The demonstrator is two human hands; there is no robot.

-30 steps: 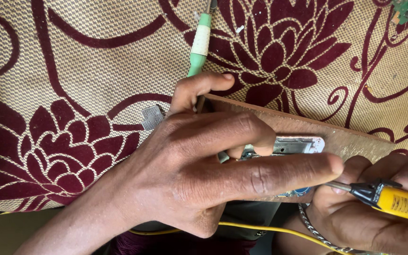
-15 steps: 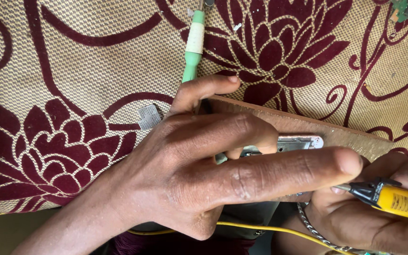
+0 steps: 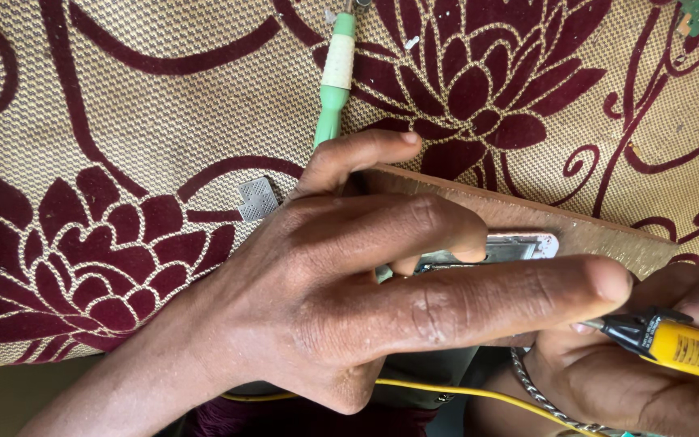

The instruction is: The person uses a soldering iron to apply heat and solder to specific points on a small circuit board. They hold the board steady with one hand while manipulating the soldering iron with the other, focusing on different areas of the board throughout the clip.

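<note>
Screwdriver [image 3: 677,344] tip nearer left hand [image 3: 349,299]

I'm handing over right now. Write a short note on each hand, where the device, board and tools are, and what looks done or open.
Left hand: spread over the metal-framed device, fingers pressing it onto the wooden board.
Right hand: grips a yellow-handled tool; its dark tip points at the device's edge beneath the left fingers.
Around: green-and-white tool and a small perforated metal piece lie loose on the patterned mat. A yellow wire runs below the left hand.
Done or left: the device's state is mostly hidden by the hand; cannot tell.
</note>
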